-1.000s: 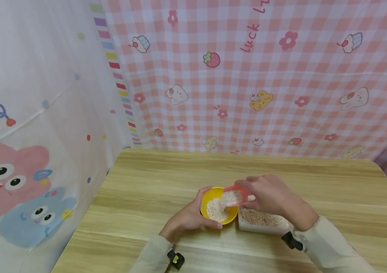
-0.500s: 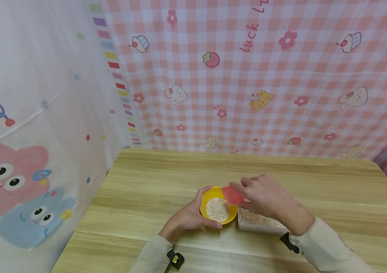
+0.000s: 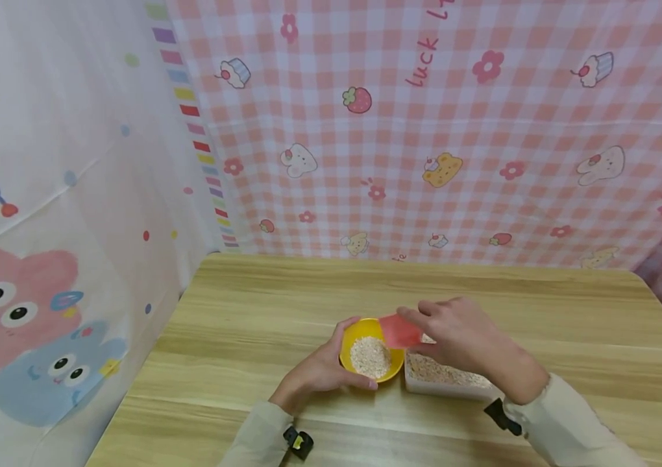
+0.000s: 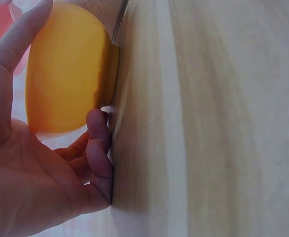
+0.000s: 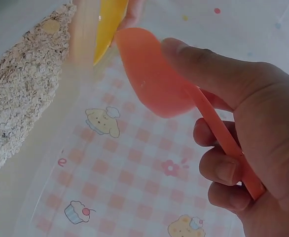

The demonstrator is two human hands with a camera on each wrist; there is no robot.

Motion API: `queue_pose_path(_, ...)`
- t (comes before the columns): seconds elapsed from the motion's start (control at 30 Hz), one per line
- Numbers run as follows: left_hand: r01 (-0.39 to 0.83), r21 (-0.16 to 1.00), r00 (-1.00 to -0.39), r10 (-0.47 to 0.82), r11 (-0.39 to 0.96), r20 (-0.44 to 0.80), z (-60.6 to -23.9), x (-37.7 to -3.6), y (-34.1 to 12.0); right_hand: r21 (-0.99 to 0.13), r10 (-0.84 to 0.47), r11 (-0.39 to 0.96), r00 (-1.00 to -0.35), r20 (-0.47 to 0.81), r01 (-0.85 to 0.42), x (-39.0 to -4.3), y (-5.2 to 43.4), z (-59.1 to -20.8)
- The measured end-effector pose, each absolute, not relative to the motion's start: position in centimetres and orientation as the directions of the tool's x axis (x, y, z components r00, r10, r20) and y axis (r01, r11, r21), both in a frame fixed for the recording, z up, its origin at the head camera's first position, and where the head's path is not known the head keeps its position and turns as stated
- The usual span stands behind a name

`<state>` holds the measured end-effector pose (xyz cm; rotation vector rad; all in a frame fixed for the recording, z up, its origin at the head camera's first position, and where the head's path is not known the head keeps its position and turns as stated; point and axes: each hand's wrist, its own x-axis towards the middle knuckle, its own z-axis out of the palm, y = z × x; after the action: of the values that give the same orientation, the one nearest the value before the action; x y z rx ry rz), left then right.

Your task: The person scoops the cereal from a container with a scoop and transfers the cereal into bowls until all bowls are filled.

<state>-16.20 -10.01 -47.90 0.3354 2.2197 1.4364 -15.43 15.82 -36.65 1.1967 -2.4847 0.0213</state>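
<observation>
A yellow bowl (image 3: 347,345) with a heap of oat flakes (image 3: 370,358) in it stands on the table. My left hand (image 3: 322,368) holds the bowl from its left side, thumb along the near rim and fingers round the far side. In the left wrist view the bowl's outer wall (image 4: 68,69) shows between thumb and fingers. My right hand (image 3: 462,334) grips a red scoop (image 3: 400,331) by its handle, tipped over the bowl's right edge. The right wrist view shows the fingers curled round the scoop's handle (image 5: 223,133).
Touching or nearly touching the bowl's right side is a translucent tub (image 3: 448,389) of oat flakes, partly under my right hand. The wooden table (image 3: 284,292) reaches back to a pink checked cloth (image 3: 401,143). A printed white cloth (image 3: 74,214) hangs at the left.
The scoop, full of flakes and tilted a second ago, is now turned over with its underside up. The heap in the bowl looks slightly larger. My left hand keeps its hold on the bowl.
</observation>
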Motion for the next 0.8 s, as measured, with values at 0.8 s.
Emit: queue_pose_path(0.8,-0.052,0.897,-0.868,0.423,0.440,-0.258,-47.8,-16.1,-10.0,0.021,-0.648,0.735,-0.694,0.314,-0.677,-13.5,22.0,-36.2)
